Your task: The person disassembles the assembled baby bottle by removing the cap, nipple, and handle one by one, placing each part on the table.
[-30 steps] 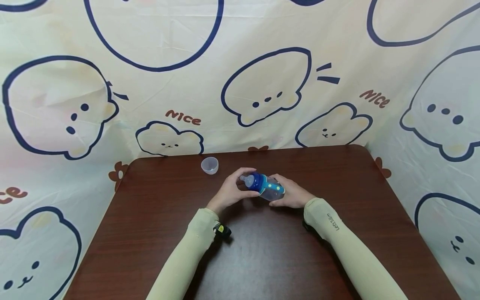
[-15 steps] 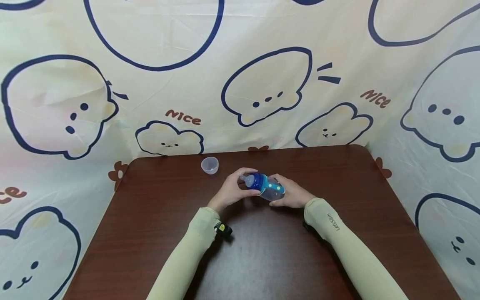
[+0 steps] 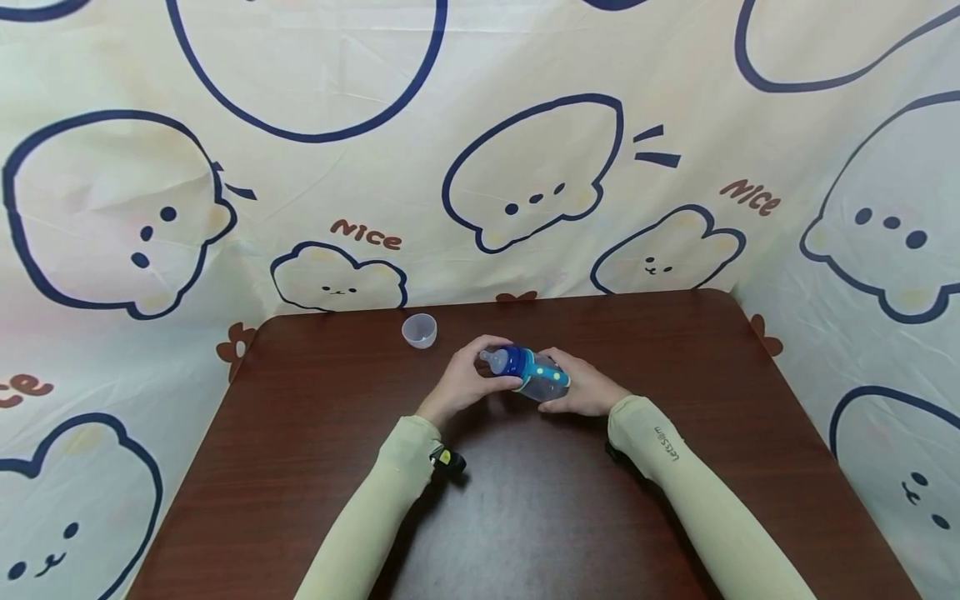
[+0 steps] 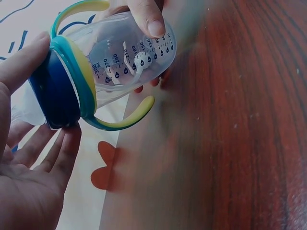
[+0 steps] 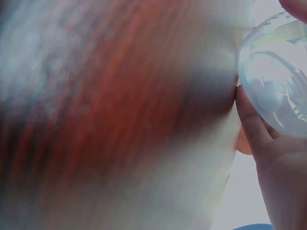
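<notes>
A clear baby bottle (image 3: 542,385) is held tilted above the table, its teat pointing left. My left hand (image 3: 463,379) pinches the dark blue collar (image 4: 55,91) between thumb and fingers, in front of the teat (image 3: 493,359). Around the bottle's base end, my right hand (image 3: 585,387) grips the clear body (image 4: 124,52), which carries measuring marks. A teal and yellow two-handled ring (image 4: 86,79) sits just below the collar. In the right wrist view, the round bottle base (image 5: 276,81) faces the camera with a finger along its edge.
Near the back edge of the brown wooden table (image 3: 510,517) stands a small translucent cup (image 3: 419,331), left of the hands. A cartoon-printed cloth (image 3: 420,183) hangs behind the table and along both sides.
My left wrist and thumb have shifted very slightly right at the collar. The bottle, the right hand and the cup look the same.
</notes>
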Available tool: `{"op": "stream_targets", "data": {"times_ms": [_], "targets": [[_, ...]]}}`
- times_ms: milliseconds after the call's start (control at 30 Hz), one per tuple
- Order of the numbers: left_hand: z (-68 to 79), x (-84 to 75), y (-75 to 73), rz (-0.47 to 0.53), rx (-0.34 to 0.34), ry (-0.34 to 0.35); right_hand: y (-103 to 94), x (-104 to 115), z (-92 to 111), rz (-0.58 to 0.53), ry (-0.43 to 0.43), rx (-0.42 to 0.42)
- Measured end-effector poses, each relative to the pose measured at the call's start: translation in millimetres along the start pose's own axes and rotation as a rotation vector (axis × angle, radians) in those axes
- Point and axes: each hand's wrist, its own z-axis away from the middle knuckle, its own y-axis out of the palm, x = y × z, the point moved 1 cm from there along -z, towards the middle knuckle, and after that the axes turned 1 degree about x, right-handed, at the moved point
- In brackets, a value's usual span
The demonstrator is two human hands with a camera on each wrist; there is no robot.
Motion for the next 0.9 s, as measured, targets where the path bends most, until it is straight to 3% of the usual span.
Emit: {"op": "stream_targets", "data": {"times_ms": [233, 533, 900], "targets": [[0.9, -0.4, 0.0, -0.006, -0.007, -0.007, -0.2, 0.3, -0.1, -0.002, -0.005, -0.002], [-1.3, 3.5, -1.2, 0.043, 0.058, 0.048, 0.9, -1.4, -0.7, 0.001, -0.018, -0.004], [-0.1, 2.4, 0.4, 0.017, 0.035, 0.004, 0.6, -1.4, -0.3, 0.004, -0.02, -0.001]]}}
